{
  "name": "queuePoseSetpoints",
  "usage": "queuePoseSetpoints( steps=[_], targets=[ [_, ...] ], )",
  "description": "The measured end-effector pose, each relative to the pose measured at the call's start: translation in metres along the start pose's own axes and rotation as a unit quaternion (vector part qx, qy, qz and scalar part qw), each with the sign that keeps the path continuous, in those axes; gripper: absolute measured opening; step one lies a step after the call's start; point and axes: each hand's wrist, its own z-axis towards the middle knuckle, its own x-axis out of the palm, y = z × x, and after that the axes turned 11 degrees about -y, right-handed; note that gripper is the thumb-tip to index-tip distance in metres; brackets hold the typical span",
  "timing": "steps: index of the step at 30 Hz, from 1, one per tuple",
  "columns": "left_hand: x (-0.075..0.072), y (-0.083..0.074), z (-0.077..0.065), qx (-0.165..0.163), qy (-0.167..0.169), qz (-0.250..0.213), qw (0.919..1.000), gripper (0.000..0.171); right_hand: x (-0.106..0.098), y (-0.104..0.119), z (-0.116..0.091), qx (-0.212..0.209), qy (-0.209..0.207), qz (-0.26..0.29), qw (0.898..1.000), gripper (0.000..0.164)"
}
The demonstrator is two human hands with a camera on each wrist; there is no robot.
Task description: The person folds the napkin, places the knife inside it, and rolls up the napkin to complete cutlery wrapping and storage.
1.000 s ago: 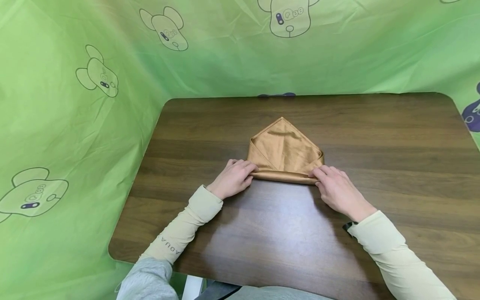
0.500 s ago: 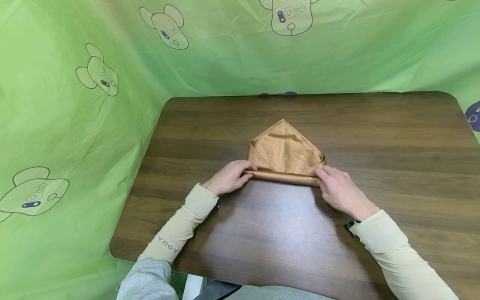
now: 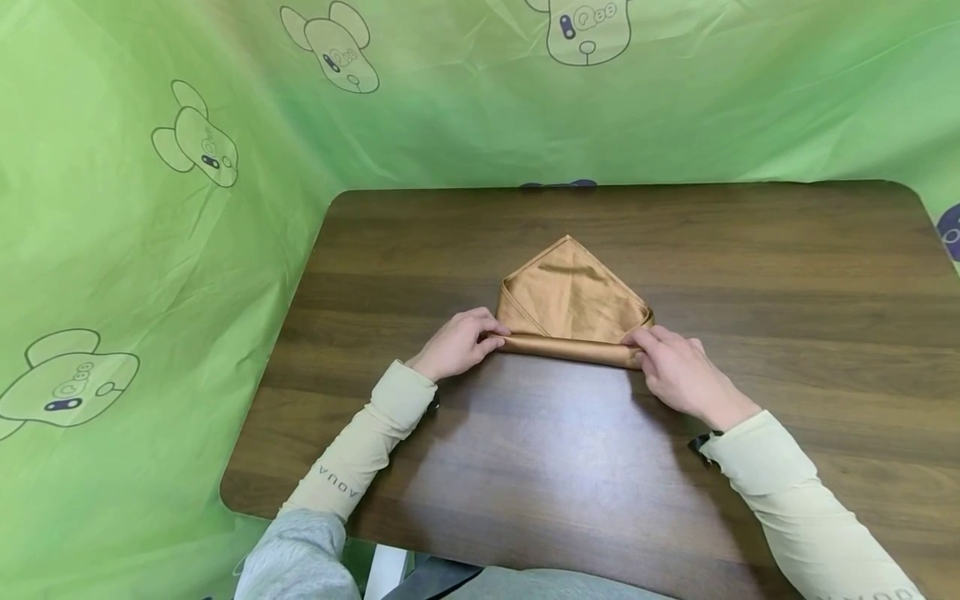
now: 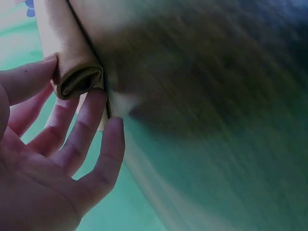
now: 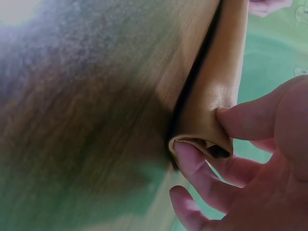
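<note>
A copper-brown satin cloth (image 3: 573, 292) lies on the wooden table, folded to a point at the far side. Its near edge is wound into a narrow roll (image 3: 570, 348). At the roll's left end my left hand (image 3: 459, 343) pinches it, thumb on one side and fingertips on the other. My right hand (image 3: 686, 375) grips the right end the same way, with the thumb on top. Both wrist views look into the open ends of the roll (image 4: 79, 62), where layers of cloth curl inward; one fingertip touches the right end's edge (image 5: 192, 140).
The brown wooden table (image 3: 375, 250) has rounded corners and a bright glare in front of the cloth. Green sheeting (image 3: 450, 125) printed with cartoon heads hangs behind it and on the left. A white post (image 3: 386, 571) shows below the near edge.
My left hand has shifted slightly left to the roll's end, with its thumb now showing in front. My right hand keeps its hold, and the roll looks tighter and straighter.
</note>
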Motion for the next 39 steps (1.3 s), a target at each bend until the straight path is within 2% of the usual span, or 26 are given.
queuePoseSetpoints(
  steps=[5, 14, 27, 34, 39],
  targets=[
    [0.000, 0.001, 0.004, -0.028, -0.003, -0.015, 0.9995, 0.016, 0.001, -0.002, 0.002, 0.010, 0.002, 0.005, 1.000, 0.027],
    [-0.001, -0.001, 0.013, -0.126, 0.005, -0.026, 0.9916, 0.012, 0.002, -0.004, 0.006, 0.018, -0.014, 0.015, 1.000, 0.024],
    [0.002, -0.003, 0.019, -0.185, 0.003, -0.038, 0.9820, 0.012, -0.001, -0.004, 0.011, 0.060, -0.030, 0.050, 0.997, 0.016],
    [0.001, -0.004, 0.020, -0.199, -0.006, -0.032, 0.9795, 0.012, -0.004, 0.000, 0.014, 0.112, -0.010, 0.031, 0.993, 0.006],
    [0.002, -0.004, 0.021, -0.205, -0.014, -0.031, 0.9781, 0.012, -0.003, 0.002, 0.013, 0.108, -0.028, -0.012, 0.994, 0.006]
  ],
)
